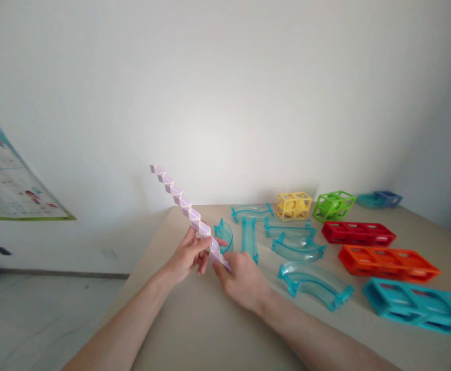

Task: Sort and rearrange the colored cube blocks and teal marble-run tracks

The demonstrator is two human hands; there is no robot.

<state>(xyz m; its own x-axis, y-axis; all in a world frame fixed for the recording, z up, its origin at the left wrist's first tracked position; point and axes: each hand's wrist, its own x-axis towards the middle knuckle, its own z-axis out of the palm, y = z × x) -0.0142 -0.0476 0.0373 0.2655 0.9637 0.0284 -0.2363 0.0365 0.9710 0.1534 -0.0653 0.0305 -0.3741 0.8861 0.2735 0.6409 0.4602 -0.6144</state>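
A long lilac and white twist puzzle snake is stretched out as a straight, zigzag-edged stick. It slants up and to the left above the table, its far end in front of the wall. My left hand grips it at its lower part, thumb across the segments. The near end sits in my closed right hand, which hides part of that end. Just behind my hands lie clear teal track pieces: a curved one and a straight one.
More teal tracks, including a curved one, lie on the table. To the right are yellow and green frame blocks, and red, orange and blue long ones. A wall stands behind; a poster hangs left.
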